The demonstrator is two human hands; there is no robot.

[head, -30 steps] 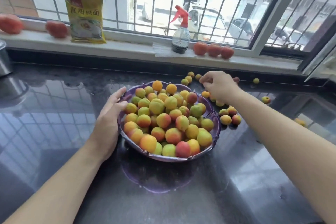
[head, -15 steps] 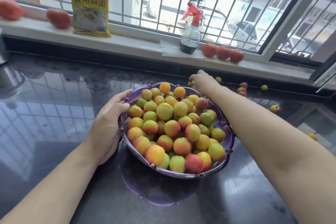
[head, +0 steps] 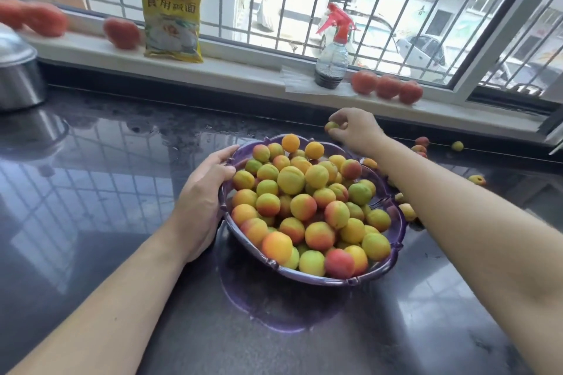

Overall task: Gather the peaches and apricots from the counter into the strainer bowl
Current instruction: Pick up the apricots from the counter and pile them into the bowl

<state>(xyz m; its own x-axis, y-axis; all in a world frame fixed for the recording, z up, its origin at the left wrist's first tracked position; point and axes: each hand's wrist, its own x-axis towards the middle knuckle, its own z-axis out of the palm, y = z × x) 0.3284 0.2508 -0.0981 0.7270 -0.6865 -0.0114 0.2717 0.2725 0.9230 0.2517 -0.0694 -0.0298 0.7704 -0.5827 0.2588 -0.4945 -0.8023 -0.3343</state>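
Observation:
A purple strainer bowl (head: 384,267) heaped with several yellow, orange and red peaches and apricots (head: 307,207) stands on the dark counter. My left hand (head: 204,195) holds the bowl's left rim, thumb curled over the edge. My right hand (head: 355,128) hovers just behind the bowl's far rim and pinches a small yellow-green apricot (head: 331,126) in its fingertips. Loose fruit (head: 422,141) still lies on the counter to the right, partly hidden by my right forearm.
On the windowsill stand a yellow packet (head: 173,17), a spray bottle (head: 332,56) and three tomatoes (head: 387,87); more tomatoes (head: 121,32) lie at the left. A steel pot (head: 16,70) sits at the far left. The glossy counter (head: 106,192) reflects the window.
My right hand has lifted slightly behind the bowl with an apricot pinched in its fingers. The left hand stays on the rim. The camera view has shifted a little.

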